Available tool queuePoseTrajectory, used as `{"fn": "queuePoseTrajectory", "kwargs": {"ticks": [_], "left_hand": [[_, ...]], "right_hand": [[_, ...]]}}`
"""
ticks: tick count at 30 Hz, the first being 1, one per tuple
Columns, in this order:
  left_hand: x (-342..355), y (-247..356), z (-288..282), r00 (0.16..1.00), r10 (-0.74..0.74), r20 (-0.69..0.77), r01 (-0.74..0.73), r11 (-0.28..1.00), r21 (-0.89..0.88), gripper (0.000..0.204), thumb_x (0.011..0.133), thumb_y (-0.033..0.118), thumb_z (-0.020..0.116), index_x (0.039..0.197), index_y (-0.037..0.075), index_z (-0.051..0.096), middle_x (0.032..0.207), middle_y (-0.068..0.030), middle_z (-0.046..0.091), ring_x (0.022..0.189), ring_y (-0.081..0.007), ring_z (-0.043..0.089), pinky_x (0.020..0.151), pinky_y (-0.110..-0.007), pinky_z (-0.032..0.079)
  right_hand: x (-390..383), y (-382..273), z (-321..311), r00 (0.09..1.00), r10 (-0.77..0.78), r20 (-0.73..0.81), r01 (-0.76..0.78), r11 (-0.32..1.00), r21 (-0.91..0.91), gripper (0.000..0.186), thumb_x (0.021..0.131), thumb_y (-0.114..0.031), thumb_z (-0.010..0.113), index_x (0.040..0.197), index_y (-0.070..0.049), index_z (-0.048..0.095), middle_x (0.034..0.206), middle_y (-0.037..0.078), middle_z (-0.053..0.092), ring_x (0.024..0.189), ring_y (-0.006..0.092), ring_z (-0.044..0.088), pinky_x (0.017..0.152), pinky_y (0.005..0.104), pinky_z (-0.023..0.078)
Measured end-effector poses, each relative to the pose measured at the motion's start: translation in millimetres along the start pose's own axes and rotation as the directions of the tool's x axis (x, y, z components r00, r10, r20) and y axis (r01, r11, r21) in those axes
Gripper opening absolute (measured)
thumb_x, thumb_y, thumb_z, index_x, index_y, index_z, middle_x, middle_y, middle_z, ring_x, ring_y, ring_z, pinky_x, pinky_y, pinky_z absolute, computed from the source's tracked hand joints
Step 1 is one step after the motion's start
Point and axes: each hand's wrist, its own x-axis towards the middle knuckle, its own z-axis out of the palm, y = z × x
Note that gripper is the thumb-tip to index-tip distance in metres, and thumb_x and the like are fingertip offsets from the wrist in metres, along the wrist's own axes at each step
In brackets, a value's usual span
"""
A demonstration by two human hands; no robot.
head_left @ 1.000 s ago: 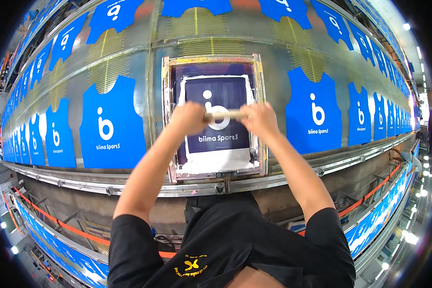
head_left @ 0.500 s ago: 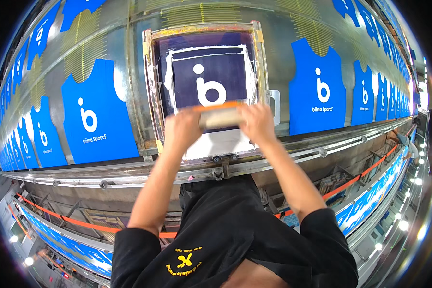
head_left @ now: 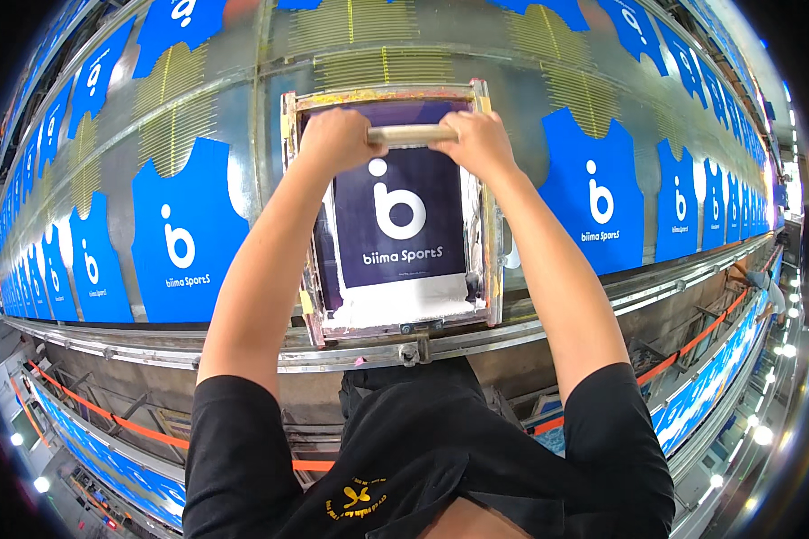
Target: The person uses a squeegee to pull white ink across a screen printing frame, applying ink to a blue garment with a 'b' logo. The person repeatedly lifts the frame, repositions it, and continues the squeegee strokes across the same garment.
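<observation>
Both hands grip one squeegee (head_left: 411,135) by its pale handle, which lies crosswise over the far end of a screen printing frame (head_left: 297,260). My left hand (head_left: 336,139) closes round the handle's left end, and my right hand (head_left: 478,142) round its right end. The squeegee's blade is hidden beneath the handle. Between my forearms the dark mesh (head_left: 351,225) shows a white round design with lettering under it. Thick white ink (head_left: 404,304) is heaped across the frame's near end, with a thinner edge of it along the sides.
Blue sleeveless shirt pieces with white prints, such as one at left (head_left: 189,234) and one at right (head_left: 593,193), line the long table (head_left: 270,54). A metal rail (head_left: 548,329) runs along its near edge. Behind me stands another table with blue pieces (head_left: 126,481).
My hands have slid the squeegee away from me, from the frame's near part to its far end. The mesh's lettering has come into sight. The view has shifted slightly.
</observation>
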Motion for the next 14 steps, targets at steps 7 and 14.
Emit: {"fn": "queuePoseTrajectory", "kwargs": {"ticks": [7,14], "left_hand": [[-91.5,25.4,76.9,0.992,-0.095,-0.078,0.082,0.985,-0.149,0.029,0.082,0.039,0.085,0.105,0.021,0.083,0.091,-0.0086,0.079,0.086,-0.0323,0.076,0.081,-0.047,0.059],[-253.5,80.9,125.9,0.979,-0.054,-0.196,-0.004,0.959,-0.284,0.036,0.074,0.019,0.086,0.110,0.015,0.080,0.112,-0.0078,0.080,0.103,-0.0275,0.077,0.086,-0.040,0.061]], "right_hand": [[-100.8,-22.4,26.2,0.997,-0.051,-0.054,0.053,0.998,0.035,0.034,0.068,-0.021,0.091,0.097,-0.012,0.074,0.093,0.005,0.075,0.090,0.0306,0.069,0.084,0.0456,0.051],[-267.7,-89.5,17.4,0.999,0.011,0.053,-0.016,0.996,0.090,0.043,0.064,-0.017,0.088,0.104,-0.012,0.074,0.109,0.004,0.074,0.100,0.0242,0.065,0.094,0.0438,0.048]]}}
